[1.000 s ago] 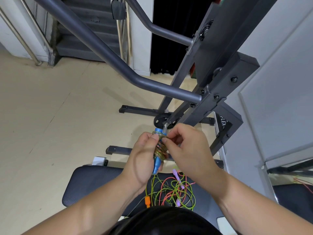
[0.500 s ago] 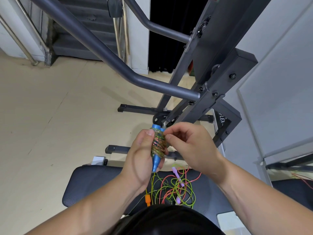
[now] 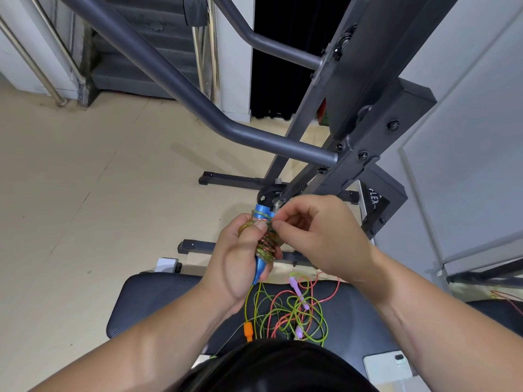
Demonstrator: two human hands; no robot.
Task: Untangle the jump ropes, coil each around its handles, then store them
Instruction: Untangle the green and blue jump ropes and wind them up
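The left hand (image 3: 240,267) curls round the pair of blue plastic handles (image 3: 261,209) held upright in front of the chest, thumb pressed on the thin green-and-pink cord (image 3: 266,246) already coiled tightly around them. The right hand (image 3: 317,236) pinches the cord's free end between thumb and forefinger just beside the top turn, other fingers loosely curled.

The cord looks light, limp and slick, so the turns will likely spring loose unless the thumb pins them; the stiff handles are the sound place to grip, and the end probably needs tucking under 1 turn.

Below the hands, a loose tangle of green and pink cords (image 3: 291,312) lies on the black padded bench (image 3: 158,298), with 2 pale purple handles (image 3: 297,290) and 1 orange handle (image 3: 248,329) in it. These would snag if pulled hard; lifting by a handle seems safer.

The bench's far edge is just under the hands, so a dropped coil could roll to the beige floor (image 3: 85,193). A grey steel bar (image 3: 226,120) slants close above, limiting upward room; the left side is open. A white phone (image 3: 387,366) lies near the right forearm.
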